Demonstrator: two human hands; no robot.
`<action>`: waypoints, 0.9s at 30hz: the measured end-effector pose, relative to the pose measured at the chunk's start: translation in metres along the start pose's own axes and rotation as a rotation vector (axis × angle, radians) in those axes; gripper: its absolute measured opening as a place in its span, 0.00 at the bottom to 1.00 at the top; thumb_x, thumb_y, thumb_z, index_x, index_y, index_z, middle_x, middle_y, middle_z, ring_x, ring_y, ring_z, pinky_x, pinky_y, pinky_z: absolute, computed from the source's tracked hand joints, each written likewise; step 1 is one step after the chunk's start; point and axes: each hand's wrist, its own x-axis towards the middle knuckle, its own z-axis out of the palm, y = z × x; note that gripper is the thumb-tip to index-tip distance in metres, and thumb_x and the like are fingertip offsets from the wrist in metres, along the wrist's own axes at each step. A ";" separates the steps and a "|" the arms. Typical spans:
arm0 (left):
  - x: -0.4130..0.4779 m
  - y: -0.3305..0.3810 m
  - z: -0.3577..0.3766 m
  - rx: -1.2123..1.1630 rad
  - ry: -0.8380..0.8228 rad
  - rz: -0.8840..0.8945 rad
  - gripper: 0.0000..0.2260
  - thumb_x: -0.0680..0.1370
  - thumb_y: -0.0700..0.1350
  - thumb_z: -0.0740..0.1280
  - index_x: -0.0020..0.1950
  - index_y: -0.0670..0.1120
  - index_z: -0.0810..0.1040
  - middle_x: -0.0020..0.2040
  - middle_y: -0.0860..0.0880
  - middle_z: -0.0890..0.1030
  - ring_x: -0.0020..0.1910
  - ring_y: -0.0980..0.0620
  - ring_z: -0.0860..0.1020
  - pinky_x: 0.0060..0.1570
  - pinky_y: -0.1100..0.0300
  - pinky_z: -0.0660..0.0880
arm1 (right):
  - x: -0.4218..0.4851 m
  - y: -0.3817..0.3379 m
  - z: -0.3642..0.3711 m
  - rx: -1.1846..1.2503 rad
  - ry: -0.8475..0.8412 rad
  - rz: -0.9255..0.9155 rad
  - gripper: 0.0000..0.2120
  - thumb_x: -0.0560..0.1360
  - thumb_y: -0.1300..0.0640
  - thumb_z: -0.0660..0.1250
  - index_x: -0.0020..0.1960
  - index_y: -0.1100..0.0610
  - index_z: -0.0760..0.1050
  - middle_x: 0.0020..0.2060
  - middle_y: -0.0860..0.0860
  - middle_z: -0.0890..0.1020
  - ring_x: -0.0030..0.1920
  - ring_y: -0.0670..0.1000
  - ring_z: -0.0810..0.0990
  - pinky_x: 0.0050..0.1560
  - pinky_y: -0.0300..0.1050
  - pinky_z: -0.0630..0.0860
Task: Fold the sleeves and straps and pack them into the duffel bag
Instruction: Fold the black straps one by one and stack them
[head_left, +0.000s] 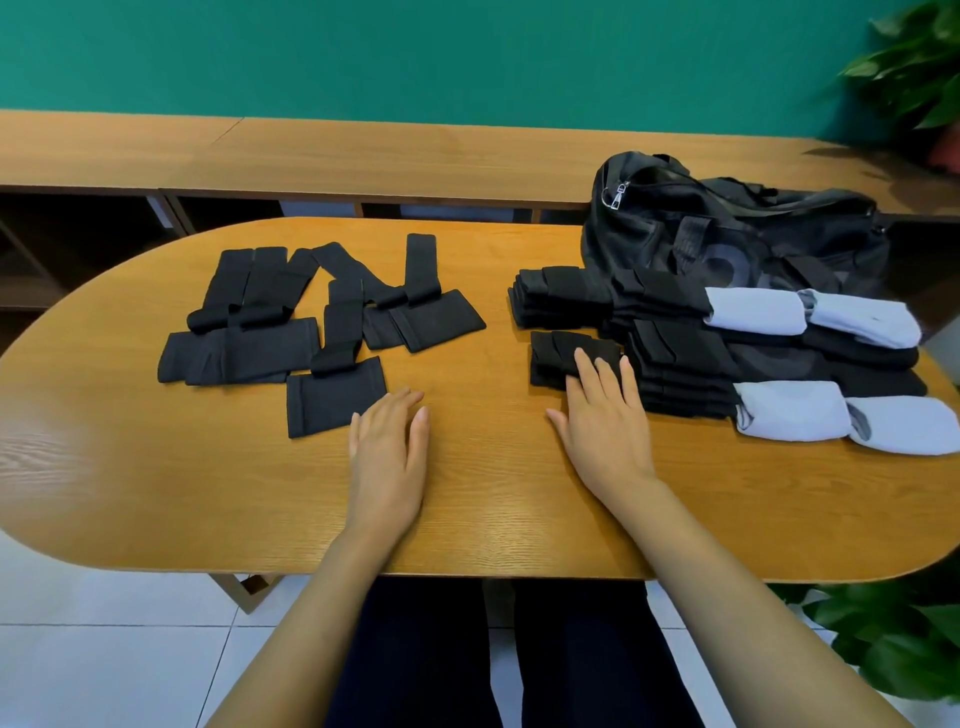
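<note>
Several black sleeves with straps (291, 322) lie spread out, unfolded, on the left half of the wooden table (478, 519). On the right, folded black pieces (670, 358) sit in stacks beside rolled pale blue sleeves (789, 418). Behind them lies the black duffel bag (727, 228). My left hand (389, 457) lies flat on the table, its fingers straight, just right of the nearest black sleeve (335, 397). My right hand (605, 421) is flat too, with straight fingertips resting on a small folded black piece (558, 353).
A long wooden bench or shelf (363, 156) runs behind the table against a green wall. Potted plants stand at the far right (919, 78) and lower right (893, 639). My legs are under the table's near edge.
</note>
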 end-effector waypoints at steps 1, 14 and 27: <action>0.000 0.001 0.000 0.001 -0.003 -0.002 0.20 0.84 0.54 0.52 0.68 0.48 0.74 0.67 0.49 0.76 0.70 0.51 0.69 0.74 0.41 0.56 | -0.001 0.000 0.001 0.005 -0.019 0.001 0.26 0.78 0.43 0.62 0.64 0.63 0.77 0.71 0.61 0.70 0.71 0.61 0.70 0.76 0.60 0.55; -0.001 0.002 0.000 0.022 0.009 0.001 0.17 0.84 0.52 0.54 0.66 0.48 0.76 0.65 0.50 0.77 0.69 0.52 0.69 0.75 0.43 0.54 | 0.008 -0.012 -0.002 0.042 -0.089 -0.211 0.32 0.78 0.33 0.39 0.76 0.43 0.62 0.78 0.54 0.57 0.77 0.66 0.53 0.72 0.72 0.48; 0.000 0.001 -0.001 0.109 0.012 0.022 0.15 0.83 0.50 0.57 0.66 0.48 0.77 0.67 0.51 0.76 0.73 0.51 0.64 0.77 0.46 0.42 | 0.010 -0.019 -0.008 0.125 -0.052 -0.199 0.35 0.78 0.35 0.39 0.70 0.51 0.73 0.76 0.53 0.64 0.77 0.62 0.56 0.74 0.69 0.50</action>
